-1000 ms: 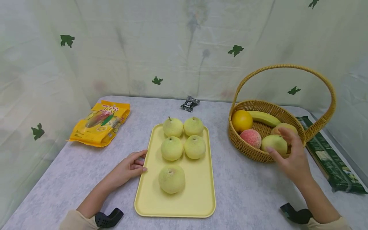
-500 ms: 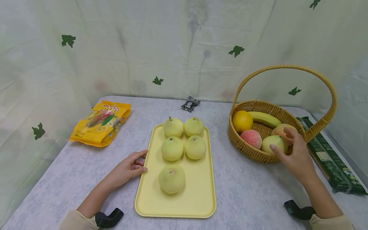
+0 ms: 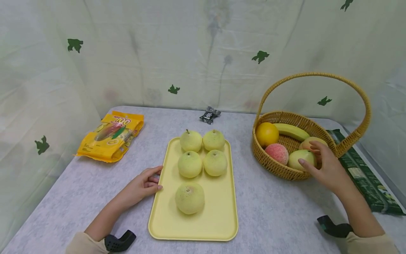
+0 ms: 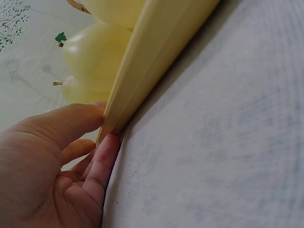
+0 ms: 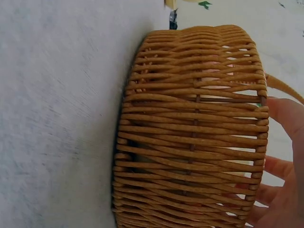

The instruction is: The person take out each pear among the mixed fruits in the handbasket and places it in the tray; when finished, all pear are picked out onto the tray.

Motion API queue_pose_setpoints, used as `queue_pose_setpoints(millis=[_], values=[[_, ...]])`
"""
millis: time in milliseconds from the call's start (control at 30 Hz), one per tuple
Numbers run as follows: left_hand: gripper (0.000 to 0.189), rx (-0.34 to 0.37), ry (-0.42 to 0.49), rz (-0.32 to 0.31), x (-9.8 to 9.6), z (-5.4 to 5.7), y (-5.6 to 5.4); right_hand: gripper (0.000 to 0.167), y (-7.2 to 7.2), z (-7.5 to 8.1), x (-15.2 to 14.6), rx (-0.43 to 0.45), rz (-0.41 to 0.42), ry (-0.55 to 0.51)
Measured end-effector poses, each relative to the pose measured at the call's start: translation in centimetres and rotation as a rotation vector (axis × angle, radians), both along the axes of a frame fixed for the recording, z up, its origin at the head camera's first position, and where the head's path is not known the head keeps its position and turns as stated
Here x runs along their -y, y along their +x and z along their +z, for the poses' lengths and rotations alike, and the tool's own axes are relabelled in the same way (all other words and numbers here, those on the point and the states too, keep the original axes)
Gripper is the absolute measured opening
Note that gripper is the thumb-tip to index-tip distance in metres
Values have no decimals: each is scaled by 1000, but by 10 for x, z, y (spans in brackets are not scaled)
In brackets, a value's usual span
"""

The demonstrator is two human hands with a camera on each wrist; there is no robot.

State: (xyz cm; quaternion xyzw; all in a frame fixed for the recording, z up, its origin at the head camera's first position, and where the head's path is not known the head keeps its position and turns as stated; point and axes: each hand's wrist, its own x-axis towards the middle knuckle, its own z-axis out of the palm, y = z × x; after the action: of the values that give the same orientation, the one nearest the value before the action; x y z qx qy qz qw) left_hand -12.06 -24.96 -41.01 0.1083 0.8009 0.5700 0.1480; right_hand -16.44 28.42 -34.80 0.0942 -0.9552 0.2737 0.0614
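In the head view my left hand holds the left rim of a pale yellow rectangular tray. The left wrist view shows the thumb above the rim and fingers against its outer side. On the tray stand several round yellow-green pears, one apart near the middle. My right hand reaches over the near right rim of a wicker basket, thumb and fingers spread loosely about a green pear. A peach lies just behind, partly covered by the fingers. The basket wall hides part of the fingers in the right wrist view.
The basket also holds an orange, a banana and a reddish peach; its tall handle arches above. A yellow candy bag lies at left, a black wrapped sweet at back, a green packet at right.
My right hand has shifted slightly at the green pear, its thumb and fingertips coming a little closer together while the forearm swung right. The left hand and tray have stayed put.
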Motion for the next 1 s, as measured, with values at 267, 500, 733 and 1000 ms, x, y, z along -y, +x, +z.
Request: queue_pose_setpoints(millis=[267, 500, 733, 1000], values=[[69, -5, 1, -8, 0, 0, 0, 70, -5, 3, -3, 47, 39, 66], [68, -5, -1, -3, 0, 0, -1, 74, -10, 9, -2, 123, 57, 168], [68, -1, -1, -2, 0, 0, 0, 80, -14, 14, 1, 181, 43, 203], [69, -5, -2, -2, 0, 0, 0, 83, -19, 12, 4, 171, 53, 174]])
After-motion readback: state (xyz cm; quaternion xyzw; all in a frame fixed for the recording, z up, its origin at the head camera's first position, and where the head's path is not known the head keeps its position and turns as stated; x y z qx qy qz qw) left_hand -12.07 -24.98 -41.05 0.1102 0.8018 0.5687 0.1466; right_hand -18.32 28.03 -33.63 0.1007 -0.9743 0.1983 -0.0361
